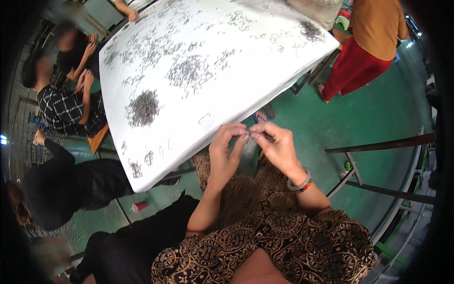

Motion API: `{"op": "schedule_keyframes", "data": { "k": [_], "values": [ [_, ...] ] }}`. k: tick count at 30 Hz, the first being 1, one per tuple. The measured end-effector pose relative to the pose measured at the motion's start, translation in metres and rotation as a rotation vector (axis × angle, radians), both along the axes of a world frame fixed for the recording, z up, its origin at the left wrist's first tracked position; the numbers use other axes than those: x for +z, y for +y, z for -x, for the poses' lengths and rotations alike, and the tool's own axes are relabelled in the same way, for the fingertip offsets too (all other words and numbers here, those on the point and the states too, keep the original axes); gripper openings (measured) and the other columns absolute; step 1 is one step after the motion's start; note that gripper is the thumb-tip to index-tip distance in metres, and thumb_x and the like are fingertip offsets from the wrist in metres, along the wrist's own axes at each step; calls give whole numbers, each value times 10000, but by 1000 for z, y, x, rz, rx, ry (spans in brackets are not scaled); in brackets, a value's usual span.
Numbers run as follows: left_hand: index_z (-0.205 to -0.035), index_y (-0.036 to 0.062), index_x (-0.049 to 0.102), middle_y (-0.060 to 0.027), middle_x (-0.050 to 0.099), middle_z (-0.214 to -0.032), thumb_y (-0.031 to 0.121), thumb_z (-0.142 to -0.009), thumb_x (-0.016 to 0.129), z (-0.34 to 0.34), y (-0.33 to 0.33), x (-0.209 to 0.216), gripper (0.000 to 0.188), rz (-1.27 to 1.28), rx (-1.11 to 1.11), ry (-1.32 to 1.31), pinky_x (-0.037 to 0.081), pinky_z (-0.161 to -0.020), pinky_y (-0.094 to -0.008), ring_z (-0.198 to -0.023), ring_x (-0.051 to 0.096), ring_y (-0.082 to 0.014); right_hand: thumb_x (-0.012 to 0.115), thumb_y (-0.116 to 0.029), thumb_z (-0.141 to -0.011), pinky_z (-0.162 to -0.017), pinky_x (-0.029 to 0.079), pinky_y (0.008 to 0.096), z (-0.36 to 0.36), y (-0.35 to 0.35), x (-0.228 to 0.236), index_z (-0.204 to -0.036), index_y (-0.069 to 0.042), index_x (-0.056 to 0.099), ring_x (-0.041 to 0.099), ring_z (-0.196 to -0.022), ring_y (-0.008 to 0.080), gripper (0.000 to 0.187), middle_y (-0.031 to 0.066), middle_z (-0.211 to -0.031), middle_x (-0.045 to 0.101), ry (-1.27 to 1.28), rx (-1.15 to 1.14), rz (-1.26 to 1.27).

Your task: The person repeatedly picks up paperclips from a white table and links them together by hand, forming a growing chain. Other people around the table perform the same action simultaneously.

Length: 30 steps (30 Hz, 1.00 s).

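Note:
My left hand and my right hand meet fingertip to fingertip just off the near edge of a white-covered table. Thumb and forefinger are pinched together on each hand. Between them is something small and dark, too small to name. A bracelet of coloured beads and a pale bangle circle my right wrist. On the cloth nearest my hands lies one thin dark hook-shaped piece. Farther left sits a dense pile of small dark curved pieces, and a looser spread of them lies beyond it.
Several people sit along the table's left side, one in a black-and-white checked shirt. Someone in red trousers stands at the far right. Close on my left is a person in black. A wooden bench stands right, a red cup on the floor.

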State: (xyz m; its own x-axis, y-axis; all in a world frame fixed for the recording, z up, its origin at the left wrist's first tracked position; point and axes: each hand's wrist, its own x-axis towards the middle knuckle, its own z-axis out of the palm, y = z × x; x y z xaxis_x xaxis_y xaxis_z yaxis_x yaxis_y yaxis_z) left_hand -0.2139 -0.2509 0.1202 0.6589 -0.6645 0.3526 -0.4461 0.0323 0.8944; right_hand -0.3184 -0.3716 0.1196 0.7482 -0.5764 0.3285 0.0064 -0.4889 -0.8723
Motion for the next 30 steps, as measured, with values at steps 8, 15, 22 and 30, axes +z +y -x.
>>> {"op": "schedule_keyframes", "data": {
  "k": [8, 15, 22, 30],
  "values": [
    [-1001, -25, 592, -126, 659, -1042, 3, -939, 582, 4, -5, -9, 69, 33, 39, 204, 468, -907, -312, -989, 611, -191, 718, 34, -788, -729, 530, 294, -8, -1, 7, -923, 12, 697, 674, -806, 211, 139, 114, -899, 704, -94, 56, 2],
    [-999, -23, 564, -141, 661, -999, -2, -957, 555, -1, 5, -17, 48, 45, -3, 212, 488, -877, -306, -979, 622, -192, 682, 10, -801, -766, 520, 311, -62, -73, -11, -958, 29, 715, 666, -837, 228, 161, 144, -909, 698, -44, 52, 112],
    [-949, -1, 594, -141, 675, -959, -39, -885, 624, -3, 5, -20, 80, -44, 11, 50, 518, -818, -327, -912, 651, -230, 560, -2, -827, -858, 499, 416, -218, -123, -115, -888, 36, 691, 574, -1028, 350, 149, 205, -984, 632, 122, 194, 530],
    [-981, 23, 646, -107, 678, -970, 38, -869, 675, 6, 12, -34, 117, -60, 59, 48, 527, -801, -346, -920, 663, -243, 482, 28, -882, -795, 459, 443, -179, -103, -83, -992, 20, 584, 570, -895, 395, 151, 209, -923, 599, 150, 173, 396]
  ]
}}
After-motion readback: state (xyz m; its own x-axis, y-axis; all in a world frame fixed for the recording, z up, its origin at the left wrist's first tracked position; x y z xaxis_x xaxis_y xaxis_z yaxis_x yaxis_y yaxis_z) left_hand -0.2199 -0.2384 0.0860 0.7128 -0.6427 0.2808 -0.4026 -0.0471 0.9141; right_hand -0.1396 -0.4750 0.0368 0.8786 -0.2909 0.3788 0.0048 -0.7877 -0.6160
